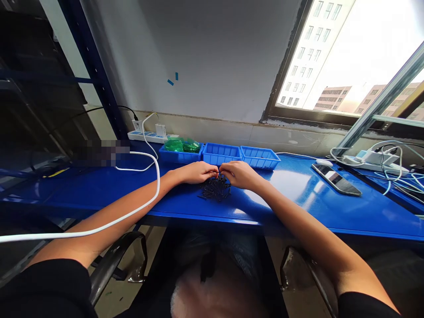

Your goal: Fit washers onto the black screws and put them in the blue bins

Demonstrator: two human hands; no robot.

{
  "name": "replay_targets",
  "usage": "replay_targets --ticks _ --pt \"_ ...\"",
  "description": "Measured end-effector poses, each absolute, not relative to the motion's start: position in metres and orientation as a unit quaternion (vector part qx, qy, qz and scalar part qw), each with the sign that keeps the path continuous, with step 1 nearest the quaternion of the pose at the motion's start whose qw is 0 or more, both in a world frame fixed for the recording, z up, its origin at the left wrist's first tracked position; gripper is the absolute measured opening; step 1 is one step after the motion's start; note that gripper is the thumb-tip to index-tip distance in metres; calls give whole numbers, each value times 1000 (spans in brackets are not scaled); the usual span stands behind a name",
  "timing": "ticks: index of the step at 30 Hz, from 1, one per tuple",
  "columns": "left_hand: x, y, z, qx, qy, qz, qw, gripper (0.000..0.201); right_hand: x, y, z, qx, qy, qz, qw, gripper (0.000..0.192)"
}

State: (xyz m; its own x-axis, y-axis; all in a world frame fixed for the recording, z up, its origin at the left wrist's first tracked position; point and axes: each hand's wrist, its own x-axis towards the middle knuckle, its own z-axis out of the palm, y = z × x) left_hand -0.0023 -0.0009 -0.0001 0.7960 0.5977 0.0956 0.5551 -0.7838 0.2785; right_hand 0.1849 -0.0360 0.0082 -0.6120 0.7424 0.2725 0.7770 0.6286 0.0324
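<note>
Near the front edge of a glossy blue metal workbench [298, 198] lies a loose pile of small black screws [215, 189] — light, stiff, apt to roll, best pinched by the shank. The left hand [198, 172] and right hand [240, 174] meet over its far side, fingers curled; whether they pinch a screw is hidden. Behind stand three blue plastic bins [220, 154] — their contents are mostly unclear.

No readable text anywhere in the view.

The phone [335, 179] lying toward the right end of the worktop [298, 198] shows only glare on its screen, with no characters to make out. The white power strips [147, 136] at the back edge carry no legible marking, and the three blue bins [221, 154] along that edge bear no labels. Two small blue tape marks [172, 79] on the wall are blank. A patch at the left end of the worktop is blurred out and cannot be read.
</note>
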Motion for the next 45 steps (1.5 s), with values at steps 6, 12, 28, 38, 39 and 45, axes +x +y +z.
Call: replay_targets --ticks 6,12,28,38,39,45 --pt "-3 0 -2 940 301 95 127 32 185 -37 9 -429 -892 -65 126 23" --pt "-4 2 -2 939 305 99 126 30 181 -39 10 -476 -864 -56 153 20" --pt "-3 1 0 936 320 92 114 29 177 -43 14 -526 -834 -60 154 16" --pt "-3 2 -1 933 326 93 119 27 178 -44 14 -510 -844 -58 155 15" --pt "-3 2 -1 933 326 93 119 27 178 -44 14 -509 -845 -59 155 15" --pt "-2 1 0 934 326 90 116 28 177 -45 15 -504 -848 -73 147 15"
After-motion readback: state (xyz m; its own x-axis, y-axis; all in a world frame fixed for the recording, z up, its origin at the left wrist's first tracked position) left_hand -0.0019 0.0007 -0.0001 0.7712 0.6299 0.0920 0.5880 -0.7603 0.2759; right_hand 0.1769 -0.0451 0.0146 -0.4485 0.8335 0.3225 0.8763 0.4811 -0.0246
